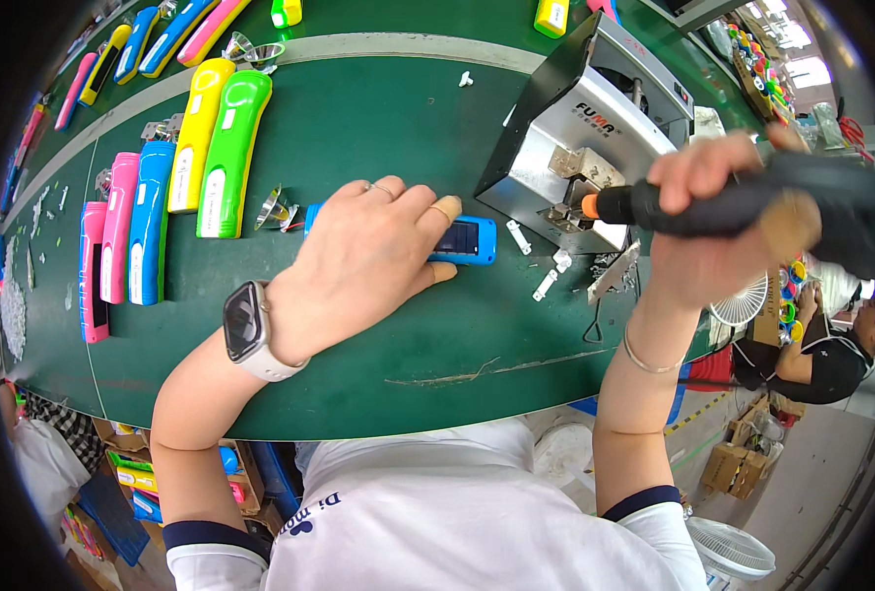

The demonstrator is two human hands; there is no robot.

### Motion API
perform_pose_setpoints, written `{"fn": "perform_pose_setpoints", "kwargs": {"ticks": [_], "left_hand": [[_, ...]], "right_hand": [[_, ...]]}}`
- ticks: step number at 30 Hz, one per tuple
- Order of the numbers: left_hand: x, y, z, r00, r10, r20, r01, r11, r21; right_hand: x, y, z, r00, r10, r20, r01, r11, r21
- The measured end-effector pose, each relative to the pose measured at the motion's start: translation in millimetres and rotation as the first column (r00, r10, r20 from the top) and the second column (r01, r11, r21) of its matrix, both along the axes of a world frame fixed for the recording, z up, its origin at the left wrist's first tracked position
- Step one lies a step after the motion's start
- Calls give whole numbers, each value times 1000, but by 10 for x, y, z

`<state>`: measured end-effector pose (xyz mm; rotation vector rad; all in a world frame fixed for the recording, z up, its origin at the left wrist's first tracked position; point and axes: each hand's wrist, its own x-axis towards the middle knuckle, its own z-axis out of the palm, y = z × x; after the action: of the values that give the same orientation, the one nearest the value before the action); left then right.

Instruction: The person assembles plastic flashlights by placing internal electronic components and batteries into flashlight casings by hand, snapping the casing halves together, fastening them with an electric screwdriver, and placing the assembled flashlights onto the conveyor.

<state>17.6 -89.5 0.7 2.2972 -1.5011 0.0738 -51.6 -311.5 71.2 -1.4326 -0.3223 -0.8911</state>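
Note:
My left hand (363, 256) lies over a blue flashlight (481, 242) with a dark solar panel, its fingers closed round the body and pressing it to the bench. A silvery reflector (276, 209) sits by the flashlight's left end. In my right hand (708, 231) is a black electric screwdriver (621, 206) with an orange collar. Its tip meets the front outlet of a silver-and-black screw feeder (536, 128). Whether a screw is on the bit cannot be made out. Small white plastic strips (546, 285) lie between the flashlight and the feeder.
Yellow (201, 133), green (234, 148), blue (150, 222) and pink (117, 227) flashlights lie side by side on the green bench (358, 394) at left. More flashlights lie behind a grey strip. A person (821, 355) sits at far right; a white fan (733, 547) stands below.

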Motion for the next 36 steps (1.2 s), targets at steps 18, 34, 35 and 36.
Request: {"fn": "perform_pose_setpoints", "kwargs": {"ticks": [18,34,35,36], "left_hand": [[87,46,-52,1000,-4,-29,4,1000,-1],[40,24,-33,1000,8,-25,-9,998,-63],[19,-5,-29,1000,10,-24,-12,998,-62],[-9,-32,-21,998,-56,-18,52,984,-173]], "right_hand": [[-152,430,-395,940,329,-89,-327,944,37],[-230,467,-297,977,213,-22,-211,974,78],[-236,470,-293,976,216,-21,-213,974,78],[-244,490,-282,973,232,-19,-229,968,104]]}}
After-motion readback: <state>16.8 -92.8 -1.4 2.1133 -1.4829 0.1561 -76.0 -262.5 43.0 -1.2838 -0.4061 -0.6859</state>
